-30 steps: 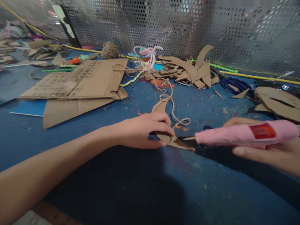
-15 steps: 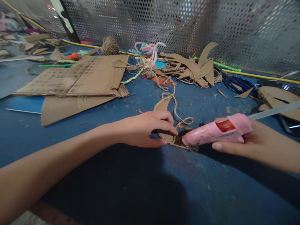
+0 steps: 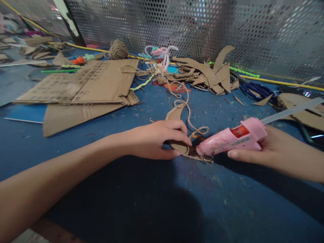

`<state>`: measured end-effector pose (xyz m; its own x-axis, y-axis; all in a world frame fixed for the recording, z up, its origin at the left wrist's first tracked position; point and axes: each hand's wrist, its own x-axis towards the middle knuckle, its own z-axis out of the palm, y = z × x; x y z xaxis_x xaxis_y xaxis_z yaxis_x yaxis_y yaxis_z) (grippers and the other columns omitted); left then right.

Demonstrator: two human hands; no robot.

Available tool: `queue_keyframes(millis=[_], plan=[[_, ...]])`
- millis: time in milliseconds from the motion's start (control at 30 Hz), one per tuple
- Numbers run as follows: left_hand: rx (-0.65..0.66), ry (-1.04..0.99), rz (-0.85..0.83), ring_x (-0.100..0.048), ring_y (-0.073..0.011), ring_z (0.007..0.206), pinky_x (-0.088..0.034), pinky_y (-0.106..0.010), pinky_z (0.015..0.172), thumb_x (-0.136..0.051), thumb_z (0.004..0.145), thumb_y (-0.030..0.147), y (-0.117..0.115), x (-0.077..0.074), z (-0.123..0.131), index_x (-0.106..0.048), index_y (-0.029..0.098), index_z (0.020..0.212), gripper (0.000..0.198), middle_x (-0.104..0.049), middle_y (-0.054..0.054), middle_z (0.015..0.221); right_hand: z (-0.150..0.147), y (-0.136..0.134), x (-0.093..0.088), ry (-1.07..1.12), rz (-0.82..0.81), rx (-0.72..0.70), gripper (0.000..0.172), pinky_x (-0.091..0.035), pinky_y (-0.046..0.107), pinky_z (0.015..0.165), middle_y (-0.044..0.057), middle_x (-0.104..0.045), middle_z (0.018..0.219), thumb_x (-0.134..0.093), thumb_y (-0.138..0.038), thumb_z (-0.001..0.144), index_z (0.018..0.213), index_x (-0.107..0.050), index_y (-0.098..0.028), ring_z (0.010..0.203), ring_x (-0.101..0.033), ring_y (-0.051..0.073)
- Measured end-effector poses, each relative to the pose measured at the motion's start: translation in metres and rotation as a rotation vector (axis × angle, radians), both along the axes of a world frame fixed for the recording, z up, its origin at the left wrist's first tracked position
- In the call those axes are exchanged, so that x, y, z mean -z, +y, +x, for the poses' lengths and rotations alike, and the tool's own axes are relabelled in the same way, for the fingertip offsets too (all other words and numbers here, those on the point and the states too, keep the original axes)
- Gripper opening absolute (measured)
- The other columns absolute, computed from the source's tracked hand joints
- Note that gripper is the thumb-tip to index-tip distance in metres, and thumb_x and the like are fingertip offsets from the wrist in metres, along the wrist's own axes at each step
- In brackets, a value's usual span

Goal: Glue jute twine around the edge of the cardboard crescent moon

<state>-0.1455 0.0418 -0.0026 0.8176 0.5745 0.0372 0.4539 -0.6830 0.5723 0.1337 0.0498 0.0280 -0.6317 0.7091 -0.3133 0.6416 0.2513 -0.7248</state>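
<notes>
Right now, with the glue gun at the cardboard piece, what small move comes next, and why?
Probably draw the glue gun slowly along the twine on the cardboard piece. Its nozzle already sits at the piece's edge, and the left hand pins the piece flat, so it should stay put.

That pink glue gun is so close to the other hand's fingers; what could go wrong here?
The glue gun nozzle sits right beside the left hand pinning the cardboard piece, so hot glue might burn those fingertips. The loose twine trailing across the piece could get stuck in the wrong spot.
</notes>
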Motion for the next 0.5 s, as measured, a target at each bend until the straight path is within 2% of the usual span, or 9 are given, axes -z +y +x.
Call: queue_keyframes(millis=[100, 233, 500], plan=[[-0.004, 0.003, -0.001, -0.059, -0.0154, 0.099, -0.044, -0.025, 0.089, -0.06, 0.084, 0.017, 0.0, 0.0, 0.0, -0.064, 0.022, 0.114, 0.031, -0.058, -0.006, 0.109, 0.001, 0.0, -0.001, -0.02, 0.025, 0.017, 0.034, -0.055, 0.031, 0.081, -0.004, -0.072, 0.107, -0.06, -0.052, 0.08, 0.108, -0.071, -0.038, 0.083, -0.068, 0.023], [-0.012, 0.011, -0.01, -0.059, -0.015, 0.099, -0.044, -0.024, 0.089, -0.06, 0.083, 0.017, 0.0, -0.001, 0.0, -0.064, 0.022, 0.114, 0.032, -0.058, -0.006, 0.11, 0.002, -0.001, -0.004, -0.024, -0.046, 0.017, 0.034, -0.052, 0.031, 0.09, -0.005, -0.069, 0.116, -0.061, -0.051, 0.079, 0.11, -0.07, -0.039, 0.097, -0.067, 0.024], [-0.027, 0.018, 0.002, -0.059, -0.0146, 0.097, -0.044, -0.024, 0.088, -0.06, 0.082, 0.015, 0.0, -0.001, 0.0, -0.065, 0.023, 0.112, 0.032, -0.059, -0.004, 0.108, 0.013, 0.004, -0.004, -0.005, -0.139, -0.003, 0.034, -0.049, 0.033, 0.097, -0.004, -0.069, 0.116, -0.064, -0.042, 0.078, 0.112, -0.07, -0.036, 0.105, -0.064, 0.023]])
